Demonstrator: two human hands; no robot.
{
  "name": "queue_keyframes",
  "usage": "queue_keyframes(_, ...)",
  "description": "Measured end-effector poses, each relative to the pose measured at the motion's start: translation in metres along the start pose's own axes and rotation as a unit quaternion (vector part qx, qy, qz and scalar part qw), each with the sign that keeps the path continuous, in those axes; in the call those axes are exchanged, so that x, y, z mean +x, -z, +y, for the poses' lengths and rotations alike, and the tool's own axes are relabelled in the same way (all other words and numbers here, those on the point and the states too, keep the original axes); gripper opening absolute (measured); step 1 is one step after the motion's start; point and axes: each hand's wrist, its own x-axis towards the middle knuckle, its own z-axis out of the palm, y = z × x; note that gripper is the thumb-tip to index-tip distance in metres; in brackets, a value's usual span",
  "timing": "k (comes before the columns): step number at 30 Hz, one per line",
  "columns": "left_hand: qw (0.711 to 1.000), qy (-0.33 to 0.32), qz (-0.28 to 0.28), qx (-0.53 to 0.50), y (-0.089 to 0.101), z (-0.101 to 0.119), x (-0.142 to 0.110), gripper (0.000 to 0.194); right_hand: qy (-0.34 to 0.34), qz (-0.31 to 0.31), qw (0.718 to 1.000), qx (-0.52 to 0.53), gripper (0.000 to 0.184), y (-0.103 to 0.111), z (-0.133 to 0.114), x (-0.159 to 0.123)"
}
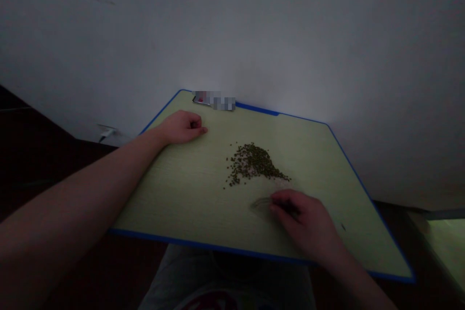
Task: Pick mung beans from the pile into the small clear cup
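Note:
On the pale yellow tabletop (181,193) lies a loose pile of small dark green beans (257,159), with paler tiny grains (280,183) among them and at the near right edge. My right hand (305,218) is just in front of the pile, fingers pinched round slim curved tweezers (260,201). Their tips point left and are blurred, so whether they hold anything is unclear. My left hand (182,127) rests on the table to the left of the pile, curled into a loose fist with nothing visible in it.
A phone (214,100), partly pixelated, lies at the table's far edge against the grey wall (232,29). Blue trim (254,253) borders the table. A white plug (107,132) is in the wall at left. My legs are beneath the near edge.

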Motion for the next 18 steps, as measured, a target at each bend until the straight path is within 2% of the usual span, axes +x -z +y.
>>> queue_keyframes(3,1.0,-0.005,0.002,-0.001,0.0,0.0,0.0,0.037,0.001,0.059,0.998,-0.029,0.017,-0.002,0.0,0.013)
queue_keyframes(6,1.0,-0.006,0.001,-0.006,-0.001,-0.001,0.001,0.037,0.006,0.075,0.996,-0.044,0.019,-0.002,-0.001,0.024)
queue_keyframes(14,1.0,-0.01,0.003,-0.011,-0.002,-0.003,0.002,0.036,0.033,0.062,0.997,-0.044,0.016,-0.004,-0.002,0.043)
queue_keyframes(18,1.0,-0.01,0.01,-0.015,-0.002,-0.003,0.002,0.036,0.057,0.028,0.997,-0.033,0.014,-0.003,-0.004,0.051)
